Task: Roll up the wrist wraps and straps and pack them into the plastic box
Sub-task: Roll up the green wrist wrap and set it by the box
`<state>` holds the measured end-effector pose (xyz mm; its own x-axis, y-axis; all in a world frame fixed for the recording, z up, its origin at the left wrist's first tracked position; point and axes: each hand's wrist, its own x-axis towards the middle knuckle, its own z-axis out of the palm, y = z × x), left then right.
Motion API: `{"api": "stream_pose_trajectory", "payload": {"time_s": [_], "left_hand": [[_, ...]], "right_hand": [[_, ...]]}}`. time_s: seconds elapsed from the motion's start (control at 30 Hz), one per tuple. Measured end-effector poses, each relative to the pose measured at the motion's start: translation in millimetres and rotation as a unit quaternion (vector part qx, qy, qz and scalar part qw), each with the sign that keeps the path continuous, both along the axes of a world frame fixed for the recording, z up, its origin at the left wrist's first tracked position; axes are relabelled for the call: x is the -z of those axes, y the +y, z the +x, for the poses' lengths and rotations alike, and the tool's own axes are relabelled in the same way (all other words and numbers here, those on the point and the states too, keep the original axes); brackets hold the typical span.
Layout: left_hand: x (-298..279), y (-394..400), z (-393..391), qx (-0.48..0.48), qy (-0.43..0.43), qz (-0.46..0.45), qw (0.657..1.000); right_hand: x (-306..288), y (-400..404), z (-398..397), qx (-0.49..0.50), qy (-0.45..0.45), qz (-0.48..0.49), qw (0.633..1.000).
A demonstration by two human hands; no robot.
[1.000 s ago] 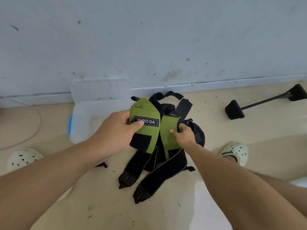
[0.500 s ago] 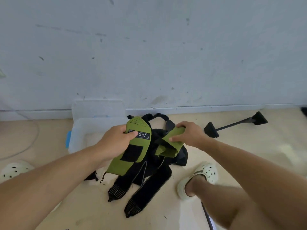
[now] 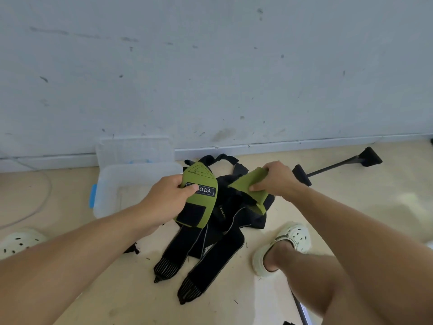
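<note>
Green wraps (image 3: 199,198): two; one per hand (image 3: 167,195).

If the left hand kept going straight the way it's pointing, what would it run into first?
The left hand points rightward, gripping a green wrap. Going straight on, it would probably first meet the right hand and its folded green strap, though depth is unclear.

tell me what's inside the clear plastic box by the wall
The plastic box is open, and the part of its pale floor that shows looks bare. The left hand and the green wrap it holds cover the box's near right corner, so that part stays unknown.
</note>
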<state>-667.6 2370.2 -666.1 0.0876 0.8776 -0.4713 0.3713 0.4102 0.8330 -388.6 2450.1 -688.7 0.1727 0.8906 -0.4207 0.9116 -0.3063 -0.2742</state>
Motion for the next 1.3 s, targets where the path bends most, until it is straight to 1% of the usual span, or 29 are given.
{"api": "stream_pose_trajectory", "payload": {"time_s": [0.07, 0.13, 0.2, 0.27, 0.4, 0.47, 0.57, 0.63, 0.67, 0.7, 0.73, 0.8, 0.83, 0.87, 0.9, 0.97, 1.0, 1.07, 1.1, 1.13, 1.17, 1.23, 1.27, 1.3], "left_hand": [[0.4, 1.2, 0.6, -0.005, -0.003, 0.001, 1.000], [0.8, 2.4, 0.7, -0.010, -0.006, 0.001, 1.000], [1.7, 3.3, 0.7, -0.019, -0.009, 0.002, 1.000], [2.9, 3.6, 0.5, -0.029, -0.013, 0.004, 0.999], [6.3, 5.3, 0.0, -0.044, -0.014, 0.005, 0.999], [8.9, 6.1, -1.7, -0.062, -0.017, 0.001, 0.998], [12.4, 7.1, -4.5, -0.087, -0.026, -0.027, 0.995], [16.2, 9.6, -5.4, -0.115, -0.053, -0.065, 0.990], [17.1, 10.8, -5.0, -0.137, -0.082, -0.091, 0.983], [16.2, 10.9, -4.0, -0.160, -0.116, -0.118, 0.973], [14.8, 11.6, -3.5, -0.175, -0.147, -0.142, 0.963], [10.0, 12.6, -3.2, -0.188, -0.205, -0.173, 0.945], [7.8, 13.5, -4.2, -0.188, -0.228, -0.176, 0.939], [5.3, 14.8, -5.5, -0.189, -0.250, -0.178, 0.933], [1.9, 16.1, -6.6, -0.187, -0.263, -0.183, 0.928], [-0.2, 17.7, -8.7, -0.139, -0.241, -0.192, 0.941], [1.0, 17.3, -8.7, -0.116, -0.222, -0.183, 0.951], [5.3, 17.0, -8.5, -0.108, -0.182, -0.138, 0.968], [6.3, 16.1, -8.8, -0.108, -0.159, -0.111, 0.975], [6.9, 15.8, -9.4, -0.099, -0.138, -0.088, 0.982], [7.0, 15.2, -11.1, -0.081, -0.125, -0.068, 0.986], [5.7, 14.9, -15.9, -0.026, -0.101, -0.033, 0.994], [5.0, 14.8, -18.5, 0.007, -0.096, -0.014, 0.995], [3.4, 14.3, -20.1, 0.040, -0.103, 0.000, 0.994]], "right_hand": [[-1.0, 4.3, 0.2, 0.019, 0.040, 0.024, 0.999], [-4.0, 8.7, -3.6, 0.043, 0.100, 0.074, 0.991], [-11.7, 12.1, -11.2, 0.060, 0.175, 0.119, 0.976], [-21.2, 13.6, -20.4, 0.063, 0.243, 0.137, 0.958], [-39.9, 11.7, -33.5, 0.061, 0.319, 0.190, 0.927], [-50.5, 9.1, -39.3, 0.070, 0.350, 0.244, 0.902], [-69.2, 0.2, -50.6, 0.083, 0.408, 0.342, 0.842], [-79.4, -11.0, -61.2, 0.059, 0.456, 0.362, 0.811], [-81.8, -18.5, -66.4, 0.030, 0.471, 0.354, 0.808], [-82.1, -27.0, -71.1, -0.006, 0.472, 0.335, 0.816], [-81.0, -36.2, -74.9, -0.045, 0.462, 0.304, 0.832], [-76.2, -52.6, -79.2, -0.124, 0.424, 0.212, 0.872], [-73.1, -59.5, -80.3, -0.163, 0.408, 0.163, 0.883], [-70.1, -65.5, -80.6, -0.200, 0.397, 0.121, 0.887], [-67.5, -70.2, -80.4, -0.233, 0.378, 0.100, 0.891], [-64.9, -76.7, -80.3, -0.299, 0.317, 0.088, 0.896], [-65.9, -78.6, -79.5, -0.324, 0.297, 0.063, 0.896], [-72.2, -80.2, -75.2, -0.358, 0.271, -0.023, 0.893], [-75.3, -79.4, -72.3, -0.364, 0.259, -0.055, 0.893], [-77.1, -76.7, -68.6, -0.359, 0.247, -0.055, 0.898], [-76.9, -72.2, -64.4, -0.337, 0.240, -0.027, 0.910], [-71.4, -58.9, -56.0, -0.257, 0.209, 0.053, 0.942], [-67.3, -51.9, -53.2, -0.229, 0.189, 0.077, 0.952], [-62.1, -45.5, -50.7, -0.219, 0.176, 0.068, 0.957]]}}
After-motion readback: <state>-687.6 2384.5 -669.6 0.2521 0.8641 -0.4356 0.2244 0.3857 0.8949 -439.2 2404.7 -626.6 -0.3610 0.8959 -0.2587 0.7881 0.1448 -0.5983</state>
